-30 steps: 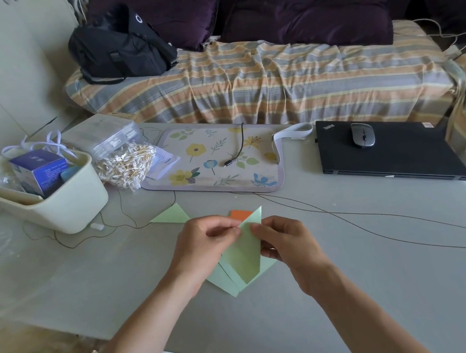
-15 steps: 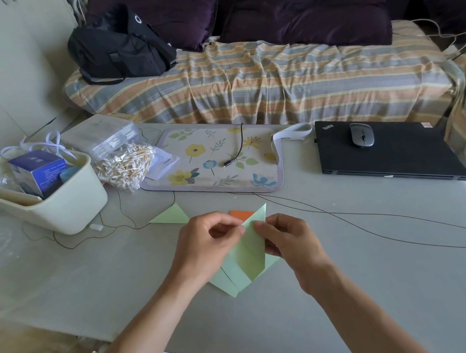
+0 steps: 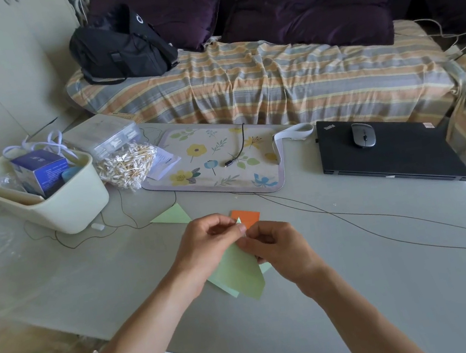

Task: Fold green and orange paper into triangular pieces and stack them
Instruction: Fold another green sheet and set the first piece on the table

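The green paper [image 3: 242, 274] was pinched at its top corner by both hands, the left hand [image 3: 205, 245] and the right hand [image 3: 278, 248] touching there. From that grip the long sheet hung down and toward the person, just above the worktop [image 3: 391, 273]. It looked smooth, perhaps folded double. An orange paper [image 3: 247, 216] lay just behind the grip.

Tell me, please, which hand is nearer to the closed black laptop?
Right. The right hand pinches the green paper on the side towards the laptop; the left hand grips it on the side farther from it.
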Demonstrator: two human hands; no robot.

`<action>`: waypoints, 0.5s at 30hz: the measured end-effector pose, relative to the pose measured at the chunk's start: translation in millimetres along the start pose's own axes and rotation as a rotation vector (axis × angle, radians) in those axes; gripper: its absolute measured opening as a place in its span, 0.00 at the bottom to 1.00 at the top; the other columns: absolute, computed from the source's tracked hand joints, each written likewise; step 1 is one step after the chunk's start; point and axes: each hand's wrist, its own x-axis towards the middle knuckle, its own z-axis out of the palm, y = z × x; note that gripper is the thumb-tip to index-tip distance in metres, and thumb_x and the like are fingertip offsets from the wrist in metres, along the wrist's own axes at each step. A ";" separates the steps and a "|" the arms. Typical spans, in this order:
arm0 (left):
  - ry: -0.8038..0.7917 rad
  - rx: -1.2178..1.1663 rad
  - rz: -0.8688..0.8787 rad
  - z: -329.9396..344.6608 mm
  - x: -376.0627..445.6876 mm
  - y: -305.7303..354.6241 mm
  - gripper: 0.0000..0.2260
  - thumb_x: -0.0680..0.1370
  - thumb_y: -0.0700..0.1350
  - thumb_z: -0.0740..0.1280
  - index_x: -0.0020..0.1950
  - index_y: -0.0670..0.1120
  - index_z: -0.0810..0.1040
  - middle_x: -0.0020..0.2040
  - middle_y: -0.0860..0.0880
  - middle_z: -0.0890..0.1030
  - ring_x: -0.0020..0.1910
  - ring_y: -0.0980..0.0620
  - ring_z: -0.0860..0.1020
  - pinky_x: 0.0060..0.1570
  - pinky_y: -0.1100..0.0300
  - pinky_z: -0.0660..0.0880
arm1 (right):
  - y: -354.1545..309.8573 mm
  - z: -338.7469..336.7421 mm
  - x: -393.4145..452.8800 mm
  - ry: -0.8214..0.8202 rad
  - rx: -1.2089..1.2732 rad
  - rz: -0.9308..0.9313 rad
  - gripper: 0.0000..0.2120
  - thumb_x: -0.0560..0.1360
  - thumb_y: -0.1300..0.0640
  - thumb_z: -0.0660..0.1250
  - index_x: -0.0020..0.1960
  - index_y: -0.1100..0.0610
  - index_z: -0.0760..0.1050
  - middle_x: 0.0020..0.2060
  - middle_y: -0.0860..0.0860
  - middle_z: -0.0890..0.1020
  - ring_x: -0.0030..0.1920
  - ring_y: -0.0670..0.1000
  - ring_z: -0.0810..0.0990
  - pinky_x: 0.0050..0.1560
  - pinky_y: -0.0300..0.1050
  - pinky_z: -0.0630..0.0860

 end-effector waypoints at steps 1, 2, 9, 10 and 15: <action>0.009 -0.022 -0.014 -0.5 0.1 0.5 0.05 0.75 0.45 0.75 0.44 0.45 0.85 0.31 0.55 0.77 0.30 0.57 0.72 0.33 0.67 0.67 | 0.5 0.0 0.1 0.002 -0.010 0.001 0.09 0.76 0.56 0.74 0.39 0.56 0.79 0.34 0.52 0.78 0.37 0.50 0.74 0.44 0.48 0.73; 0.014 -0.042 -0.026 -1.4 -0.2 1.3 0.05 0.75 0.46 0.75 0.44 0.46 0.85 0.33 0.52 0.78 0.33 0.55 0.73 0.36 0.64 0.69 | 0.3 0.1 0.1 0.004 -0.019 0.002 0.08 0.76 0.56 0.74 0.38 0.55 0.79 0.34 0.52 0.78 0.37 0.50 0.74 0.44 0.48 0.73; 0.025 -0.084 -0.056 -0.9 1.2 3.5 0.04 0.77 0.43 0.73 0.42 0.44 0.83 0.31 0.51 0.74 0.32 0.53 0.71 0.32 0.65 0.69 | -2.2 2.2 -1.9 0.044 -0.054 -0.004 0.08 0.78 0.55 0.71 0.41 0.56 0.82 0.34 0.49 0.82 0.35 0.47 0.76 0.42 0.44 0.74; 0.025 -0.085 -0.060 -0.8 1.3 3.3 0.04 0.77 0.43 0.73 0.43 0.43 0.83 0.32 0.50 0.75 0.33 0.52 0.72 0.33 0.65 0.71 | -1.5 2.1 -1.6 0.065 -0.074 -0.013 0.08 0.78 0.54 0.71 0.41 0.56 0.82 0.34 0.48 0.81 0.35 0.46 0.75 0.42 0.44 0.73; 0.093 -0.113 -0.067 0.4 2.6 2.4 0.05 0.78 0.41 0.71 0.45 0.41 0.81 0.35 0.47 0.77 0.36 0.49 0.73 0.37 0.60 0.74 | 0.4 0.1 -0.8 0.101 -0.137 0.000 0.08 0.77 0.53 0.70 0.41 0.55 0.81 0.34 0.47 0.80 0.35 0.46 0.73 0.40 0.42 0.70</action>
